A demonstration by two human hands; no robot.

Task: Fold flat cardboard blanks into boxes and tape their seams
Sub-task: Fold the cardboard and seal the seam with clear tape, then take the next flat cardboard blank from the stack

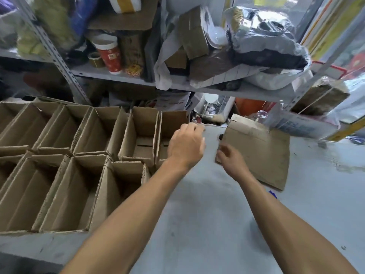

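Several open folded cardboard boxes (79, 175) stand in two rows on the left of the grey table (197, 214). My left hand (186, 144) is over the right wall of the rightmost back-row box (169, 123); its fingers bend down out of sight, so any grip is hidden. To the right lies a flat cardboard blank (262, 157), on what looks like a small stack. My right hand (231, 161) pinches that blank at its near-left corner, fingers on top of the edge.
A metal shelf (118, 76) packed with bags, cardboard scraps, a red-and-white cup (110, 56) and a tape roll (95, 59) overhangs the table's far edge. A small dark object (220, 137) sits by the blank. Bare table surface spreads to the near right.
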